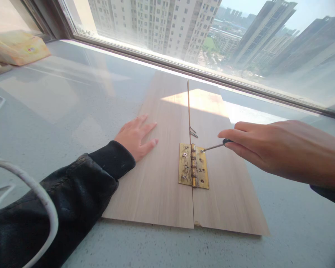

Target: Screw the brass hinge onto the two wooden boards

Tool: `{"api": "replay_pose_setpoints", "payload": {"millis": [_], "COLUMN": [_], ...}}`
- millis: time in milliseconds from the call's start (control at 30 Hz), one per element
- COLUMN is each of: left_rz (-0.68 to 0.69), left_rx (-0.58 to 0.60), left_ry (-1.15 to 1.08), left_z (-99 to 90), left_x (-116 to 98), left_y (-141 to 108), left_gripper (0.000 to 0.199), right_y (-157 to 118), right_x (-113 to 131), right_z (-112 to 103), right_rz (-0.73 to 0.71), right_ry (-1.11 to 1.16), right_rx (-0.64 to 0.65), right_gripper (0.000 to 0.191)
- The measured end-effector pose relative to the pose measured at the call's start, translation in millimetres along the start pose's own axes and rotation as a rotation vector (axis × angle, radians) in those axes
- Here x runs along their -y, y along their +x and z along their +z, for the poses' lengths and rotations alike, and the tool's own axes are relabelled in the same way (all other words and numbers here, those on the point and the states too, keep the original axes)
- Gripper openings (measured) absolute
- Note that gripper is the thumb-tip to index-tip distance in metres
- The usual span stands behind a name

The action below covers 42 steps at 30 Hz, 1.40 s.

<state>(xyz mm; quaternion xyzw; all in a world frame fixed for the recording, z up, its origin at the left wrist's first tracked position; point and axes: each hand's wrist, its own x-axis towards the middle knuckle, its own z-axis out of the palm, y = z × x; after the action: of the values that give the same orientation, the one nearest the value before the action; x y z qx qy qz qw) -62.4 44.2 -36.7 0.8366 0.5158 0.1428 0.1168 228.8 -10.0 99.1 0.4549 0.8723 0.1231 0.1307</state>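
Two pale wooden boards, a left one [156, 186] and a right one [229, 197], lie side by side. A brass hinge [186, 167] spans the seam between them, with screws in its left leaf. My left hand [138, 137] rests flat on the left board, fingers spread. My right hand [268, 149] grips a screwdriver [215, 146] by its dark handle; the tip meets a screw [203, 150] at the top of the hinge's right leaf. Several loose screws [194, 132] lie near the seam just above the hinge.
The boards lie on a speckled pale sill [100, 96] below a window frame [156, 61]. A yellowish package [19, 48] sits at the far left. A white cable [48, 208] loops over the left sleeve [80, 190].
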Motion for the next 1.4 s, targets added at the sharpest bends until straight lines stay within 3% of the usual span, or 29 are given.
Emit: {"api": "replay_pose_setpoints", "payload": {"millis": [133,433,667,967,1067,1133,1267,1400], "left_rz": [-0.010,0.014,0.006,-0.001,0.007,0.007,0.005,-0.002], "left_rx": [0.011,-0.029,-0.012,0.005,-0.005,-0.008,0.009,0.015], "left_ry": [0.006,-0.006,-0.011,-0.003,-0.006,-0.006,0.003,0.004], "left_z": [-0.4,3.9,2.2,0.3,1.4,1.9,1.1,-0.4], "left_x": [-0.2,2.2,0.2,0.5,1.3,1.6,1.0,0.1], "left_y": [0.5,0.0,-0.2,0.1,0.3,0.5,1.0,1.0], "left_gripper": [0.059,0.058,0.058,0.059,0.059,0.059,0.059,0.059], "right_y": [3.2,12.3,12.2,33.2,33.6,31.9,31.8,33.5], "right_x": [-0.8,-4.8,1.9,14.9,16.0,16.8,18.4,19.8], "right_z": [-10.4,-15.9,-13.1,-16.5,-18.1,-20.3,-24.0,-24.5], "right_rz": [-0.237,-0.375,-0.118,0.196,0.241,0.191,-0.091,-0.301], "right_ry": [-0.161,-0.143,-0.131,0.070,0.016,-0.091,-0.287,-0.336], "right_rx": [0.068,0.180,0.357,0.422,0.456,0.419,0.317,0.371], "right_gripper": [0.012,0.026,0.025,0.050,0.050,0.043,0.013,0.022]}}
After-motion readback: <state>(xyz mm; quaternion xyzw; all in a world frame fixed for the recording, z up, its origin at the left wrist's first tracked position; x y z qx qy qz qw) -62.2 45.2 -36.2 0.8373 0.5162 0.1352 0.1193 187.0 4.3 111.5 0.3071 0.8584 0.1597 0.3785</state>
